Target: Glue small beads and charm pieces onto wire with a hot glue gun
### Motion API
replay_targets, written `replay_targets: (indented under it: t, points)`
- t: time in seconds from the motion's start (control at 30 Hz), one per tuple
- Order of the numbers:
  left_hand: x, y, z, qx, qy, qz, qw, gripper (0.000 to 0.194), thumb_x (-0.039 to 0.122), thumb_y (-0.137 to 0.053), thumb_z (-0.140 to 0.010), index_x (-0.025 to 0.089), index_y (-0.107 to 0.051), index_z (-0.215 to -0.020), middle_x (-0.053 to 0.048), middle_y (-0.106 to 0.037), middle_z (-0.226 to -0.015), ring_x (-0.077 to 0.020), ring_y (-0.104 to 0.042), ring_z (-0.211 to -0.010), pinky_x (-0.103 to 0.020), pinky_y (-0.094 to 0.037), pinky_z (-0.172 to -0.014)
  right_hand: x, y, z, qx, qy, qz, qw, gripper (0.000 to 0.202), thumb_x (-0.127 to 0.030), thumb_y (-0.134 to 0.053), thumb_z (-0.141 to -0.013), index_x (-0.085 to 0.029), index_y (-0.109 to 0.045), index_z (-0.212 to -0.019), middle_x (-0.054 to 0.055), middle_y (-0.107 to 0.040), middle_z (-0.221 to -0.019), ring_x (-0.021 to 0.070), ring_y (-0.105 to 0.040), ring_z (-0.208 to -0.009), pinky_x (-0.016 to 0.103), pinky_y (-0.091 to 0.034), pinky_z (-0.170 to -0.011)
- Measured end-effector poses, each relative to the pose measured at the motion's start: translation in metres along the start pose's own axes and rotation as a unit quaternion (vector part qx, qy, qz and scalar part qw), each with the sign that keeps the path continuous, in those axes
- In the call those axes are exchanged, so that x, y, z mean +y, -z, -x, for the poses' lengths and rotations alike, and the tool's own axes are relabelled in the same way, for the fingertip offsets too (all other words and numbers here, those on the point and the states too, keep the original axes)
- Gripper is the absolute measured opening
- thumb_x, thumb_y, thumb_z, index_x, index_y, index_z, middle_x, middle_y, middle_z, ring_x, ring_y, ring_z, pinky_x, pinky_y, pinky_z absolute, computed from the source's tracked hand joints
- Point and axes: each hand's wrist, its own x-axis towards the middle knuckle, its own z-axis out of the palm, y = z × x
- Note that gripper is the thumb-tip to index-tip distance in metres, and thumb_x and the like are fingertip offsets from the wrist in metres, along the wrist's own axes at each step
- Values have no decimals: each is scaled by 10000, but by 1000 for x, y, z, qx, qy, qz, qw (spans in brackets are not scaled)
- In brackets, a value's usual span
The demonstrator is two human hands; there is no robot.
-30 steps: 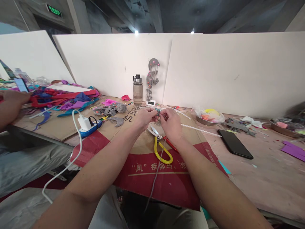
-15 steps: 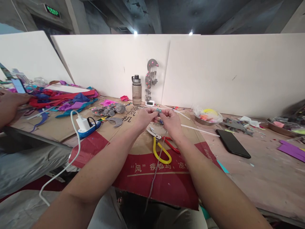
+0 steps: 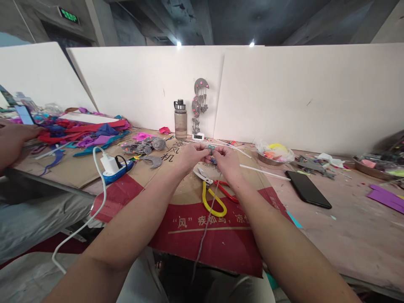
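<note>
Between the fingertips of my left hand [image 3: 196, 155] and my right hand [image 3: 226, 158] is a small grey-teal star-like piece [image 3: 211, 147]. Both hands pinch it, close together above the cardboard. From under my right hand a grey yarn strand [image 3: 204, 233] runs down across the cardboard and over its front edge. Below the hands lie scissors with one yellow and one red handle [image 3: 214, 202], blades parted and partly hidden by my right hand. Small dark bits [image 3: 213, 161] show between the hands.
A printed cardboard sheet [image 3: 202, 248] covers the table before me. Left are grey felt pieces with a yarn ball [image 3: 158, 143] and a blue power strip [image 3: 118, 172]. Behind stand a bottle [image 3: 181, 122] and a hanging moon ornament [image 3: 201, 86]. Right lies a phone [image 3: 308, 189]. A co-worker's hand [image 3: 15, 136] is far left.
The small piece has tilted slightly between my fingertips and shows a little more of its outline. Both hands stay in nearly the same place.
</note>
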Motion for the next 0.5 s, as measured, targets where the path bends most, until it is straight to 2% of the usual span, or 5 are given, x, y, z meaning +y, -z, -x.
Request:
replay_targets:
  t: [0.13,0.2,0.3,0.4,0.5]
  points:
    - [-6,1,-4,23,-12,-39,999,52,134,-645,-656,118,-598,-643,0,-582,-558,-77,-538,-485,-212,-462,-508,-6,-2,4,-9,14,9,1000,141,-327,-556,-723,-192,-594,-721,-25,-556,-598,111,-483,-544,233,-391,-527]
    - [-7,2,-4,23,-4,-28,999,76,118,-620,-662,123,-575,-600,3,-563,-526,-70,-518,-461,-196,-435,-476,-5,-4,4,-12,9,5,1000,134,-322,-562,-719,-192,-592,-715,-28,-546,-599,102,-465,-522,227,-376,-500]
    - [-2,6,-4,-20,54,51,997,83,122,-613,-686,114,-590,-607,-11,-569,-536,-70,-519,-467,-194,-450,-487,-2,-5,2,-19,-43,-54,997,151,-344,-591,-696,-196,-581,-723,-50,-493,-556,83,-397,-461,213,-313,-431]
    - [5,11,-3,-64,125,122,983,87,177,-624,-728,96,-657,-728,-60,-635,-629,-105,-591,-559,-223,-510,-569,0,-3,0,-36,-108,-156,981,204,-371,-642,-645,-201,-550,-711,-81,-406,-495,65,-312,-418,199,-236,-389]
    - [10,13,-1,-69,138,127,980,140,209,-622,-758,81,-675,-775,-85,-656,-665,-124,-618,-603,-241,-527,-606,0,0,-1,-49,-131,-209,968,262,-374,-698,-593,-195,-529,-683,-92,-364,-474,52,-271,-407,194,-197,-379]
